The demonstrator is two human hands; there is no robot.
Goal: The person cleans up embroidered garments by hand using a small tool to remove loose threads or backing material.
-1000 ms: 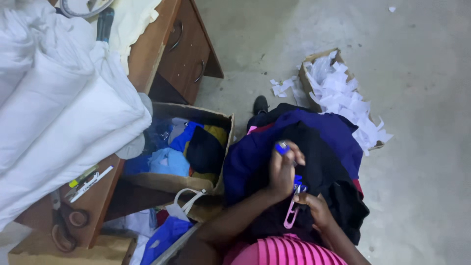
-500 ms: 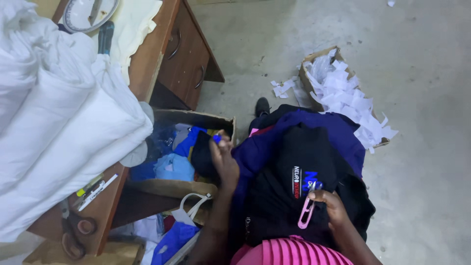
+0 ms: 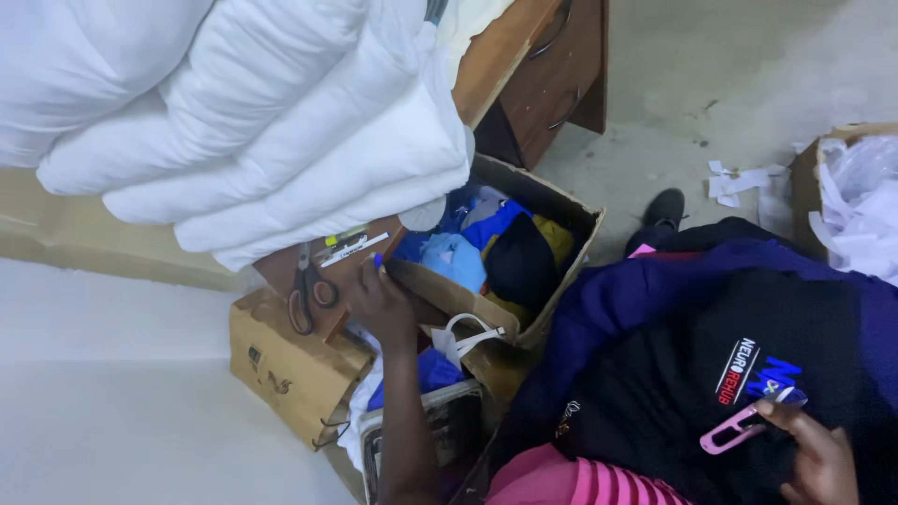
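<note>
Head camera looks down on our lap and the floor beside us. Our left hand (image 3: 382, 297) is stretched out to the left of centre, its fingers reaching onto the edge of the wooden counter (image 3: 496, 65), fingertips just beside a small white pen-like tool (image 3: 354, 250) and a yellow marker (image 3: 339, 238); whether those fingers pinch anything we cannot tell, since the hand is seen from behind. A pair of scissors (image 3: 307, 292) with dark handles lies on the same counter corner, just left of that hand. Our right hand (image 3: 816, 456) sits at the lower right of the frame, fingers curled together, pinching a pink thread snipper (image 3: 739, 428) against the black garment (image 3: 692, 393) that lies over our lap. That garment bears a printed patch and rests on a dark blue garment (image 3: 645, 290) spread beneath it. Below it, at the bottom edge, a pink striped cloth (image 3: 580, 482) shows. Between the counter and our lap stands an open cardboard box (image 3: 552, 201) filled with blue, black and yellow fabric pieces. A brown paper bag (image 3: 290, 369) stands at the lower left, next to a white-handled bag holding blue cloth. Thick rolls of white fabric (image 3: 253, 112) fill the upper left of the frame, lying on the counter. At the right edge another cardboard box (image 3: 812, 173) holds white scraps, with a few more scraps on the grey floor (image 3: 748, 65).
</note>
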